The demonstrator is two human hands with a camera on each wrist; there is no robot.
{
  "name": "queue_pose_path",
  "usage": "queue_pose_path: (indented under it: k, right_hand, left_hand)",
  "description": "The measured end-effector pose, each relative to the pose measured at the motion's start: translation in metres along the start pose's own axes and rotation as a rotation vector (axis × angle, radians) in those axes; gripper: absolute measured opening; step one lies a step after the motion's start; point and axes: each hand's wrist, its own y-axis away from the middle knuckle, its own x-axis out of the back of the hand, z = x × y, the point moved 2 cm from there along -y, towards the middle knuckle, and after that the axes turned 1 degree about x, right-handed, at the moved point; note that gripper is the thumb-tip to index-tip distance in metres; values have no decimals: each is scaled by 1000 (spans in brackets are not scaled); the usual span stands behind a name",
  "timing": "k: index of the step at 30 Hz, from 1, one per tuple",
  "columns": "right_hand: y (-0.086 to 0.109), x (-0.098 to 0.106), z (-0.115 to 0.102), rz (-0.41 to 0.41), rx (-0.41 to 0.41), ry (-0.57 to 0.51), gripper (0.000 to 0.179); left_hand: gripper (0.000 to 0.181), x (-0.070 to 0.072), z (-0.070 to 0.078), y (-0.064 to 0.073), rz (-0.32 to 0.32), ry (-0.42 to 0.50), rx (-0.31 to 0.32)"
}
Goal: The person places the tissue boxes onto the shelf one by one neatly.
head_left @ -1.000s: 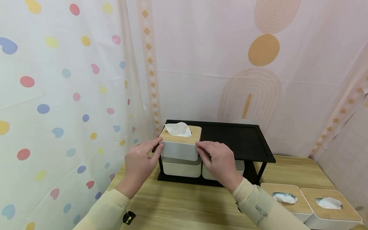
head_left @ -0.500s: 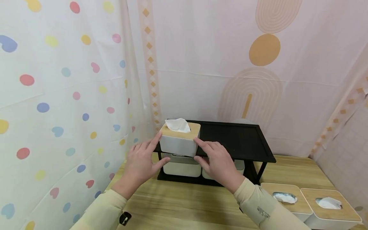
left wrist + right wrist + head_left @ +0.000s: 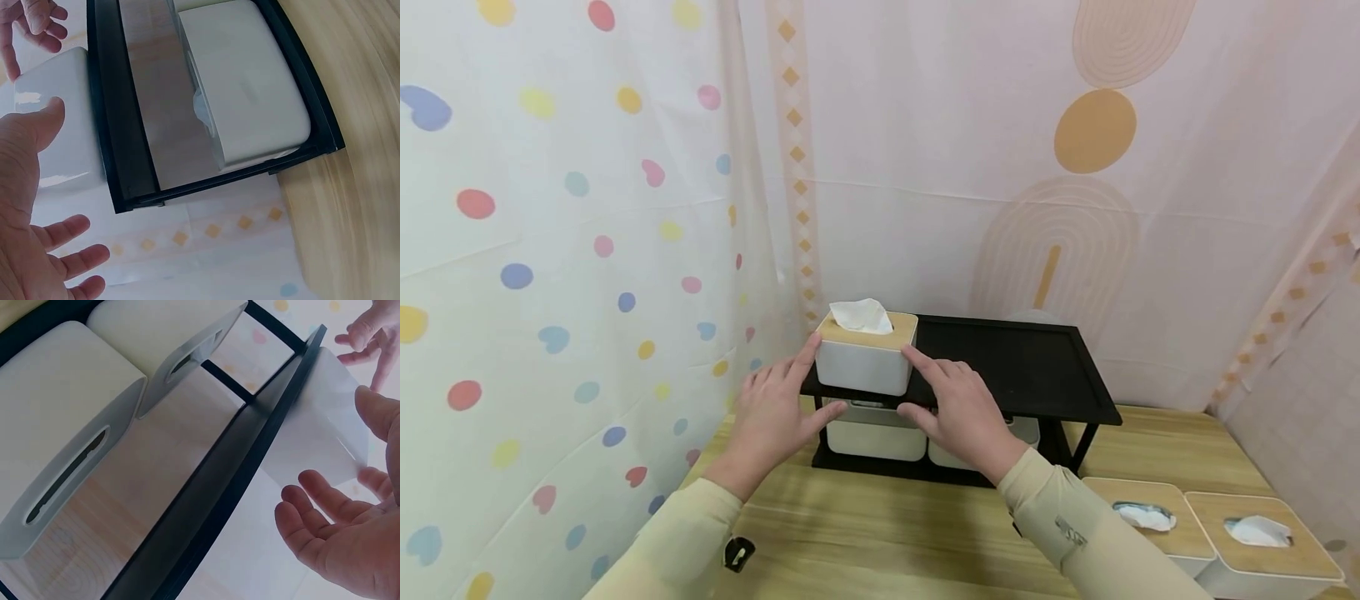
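Note:
A white tissue box (image 3: pixel 863 367) with a wood-look lid and a tissue (image 3: pixel 862 317) poking out stands at the left end of the black shelf's top (image 3: pixel 1000 362). My left hand (image 3: pixel 775 412) is at its left front corner, the index fingertip right at the lid's edge and the thumb spread away below. At the right front corner my right hand (image 3: pixel 958 408) mirrors this, index finger extended to the box. In both wrist views the fingers are spread, none curled round the box (image 3: pixel 59 119). Its far side is hidden.
Two more tissue boxes sit on the lower shelf, a left one (image 3: pixel 876 440) and a right one (image 3: pixel 69 412). Two others, one (image 3: pixel 1150 525) beside another (image 3: pixel 1262 533), stand on the wooden table (image 3: pixel 865 533) at right. Patterned curtains (image 3: pixel 587 333) hang behind and left.
The tissue box has moved back onto the shelf top from its front edge. Both hands have gone from gripping its sides to straight index fingers at its front corners, thumbs away.

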Motion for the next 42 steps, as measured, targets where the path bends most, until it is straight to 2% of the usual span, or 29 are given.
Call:
queue_pose_path:
  k: [14, 25, 33, 37, 42]
  right_hand:
    - [-10, -2, 4, -126, -78, 46, 81]
    - [-10, -4, 5, -141, -79, 67, 83]
    - [-7, -6, 7, -143, -78, 78, 86]
    - [-1, -8, 6, -143, -76, 90, 91]
    - [16, -4, 4, -124, -49, 103, 96]
  left_hand:
    - [111, -6, 2, -6, -69, -9, 59]
    - [111, -7, 3, -8, -94, -7, 72]
    - [110, -7, 4, -9, -82, 11, 68]
    - [111, -8, 5, -5, -77, 13, 56]
    - [110, -9, 5, 8, -49, 30, 31]
